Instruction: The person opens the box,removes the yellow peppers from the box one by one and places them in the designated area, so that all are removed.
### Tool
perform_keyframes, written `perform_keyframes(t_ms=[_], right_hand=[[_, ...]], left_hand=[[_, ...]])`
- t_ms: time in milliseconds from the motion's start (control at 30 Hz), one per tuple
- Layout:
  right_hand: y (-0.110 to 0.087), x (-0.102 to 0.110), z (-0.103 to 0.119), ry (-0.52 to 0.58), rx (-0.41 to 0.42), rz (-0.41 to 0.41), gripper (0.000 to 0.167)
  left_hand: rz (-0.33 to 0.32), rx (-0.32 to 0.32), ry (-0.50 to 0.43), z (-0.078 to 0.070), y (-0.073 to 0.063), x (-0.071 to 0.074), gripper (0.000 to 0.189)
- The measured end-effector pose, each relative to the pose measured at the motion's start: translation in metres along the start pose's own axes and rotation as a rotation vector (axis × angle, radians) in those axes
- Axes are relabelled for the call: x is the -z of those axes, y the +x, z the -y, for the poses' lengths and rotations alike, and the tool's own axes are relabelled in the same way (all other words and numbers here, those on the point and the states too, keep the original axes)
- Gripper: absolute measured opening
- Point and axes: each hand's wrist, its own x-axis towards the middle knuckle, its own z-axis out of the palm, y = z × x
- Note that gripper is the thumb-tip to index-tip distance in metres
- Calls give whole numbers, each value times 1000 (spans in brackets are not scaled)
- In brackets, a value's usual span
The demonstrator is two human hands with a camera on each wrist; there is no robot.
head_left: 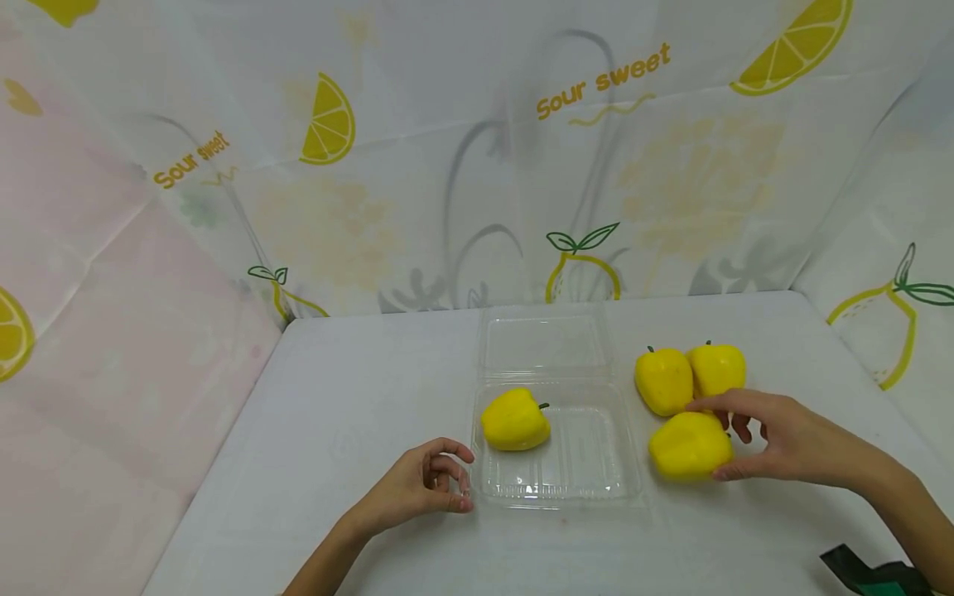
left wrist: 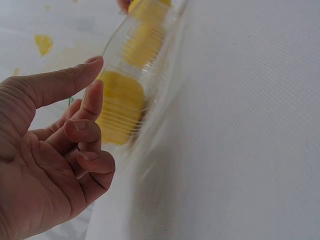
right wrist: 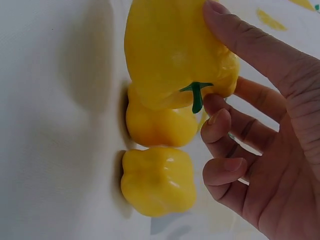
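My right hand (head_left: 790, 439) grips a yellow bell pepper (head_left: 689, 447) between thumb and fingers, to the right of the clear plastic container (head_left: 589, 488). In the right wrist view, this pepper's green stem (right wrist: 196, 95) faces the hand, and a shadow shows beside it. My left hand (head_left: 417, 488) is at the container's left rim, fingers loosely bent, thumb and forefinger tips apart and right at the edge. Inside the container, on its left side, another yellow bell pepper (head_left: 514, 420) lies on its side. The container's lid (head_left: 547, 343) is folded back flat behind it.
Two more yellow bell peppers, a left one (head_left: 663, 381) and a right one (head_left: 718, 368), stand side by side just behind the held pepper. The white table (head_left: 358, 397) meets a lemon-printed cloth (head_left: 447, 207) at the back. A black strap (head_left: 872, 571) is near my right forearm.
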Motion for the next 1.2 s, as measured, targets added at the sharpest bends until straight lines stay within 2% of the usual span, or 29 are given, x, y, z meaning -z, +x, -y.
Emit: perform_keyframes(t_ms=[267, 567, 700, 1000, 1200], right_hand=[[-3, -3, -6, 34, 22, 49, 63], [-6, -7, -10, 45, -9, 72, 66], [-6, -11, -9, 19, -32, 52, 63], [0, -19, 1, -126, -65, -58, 55], [1, -19, 4, -176, -75, -65, 55]], left_hand=[[-4, 14, -15, -2, -1, -1, 54], [-2, 12, -12, -2, -2, -1, 54], [-1, 6, -2, -1, -2, -1, 54], [-8, 10, 4, -2, -1, -1, 54], [-8, 15, 4, -4, 0, -1, 54]])
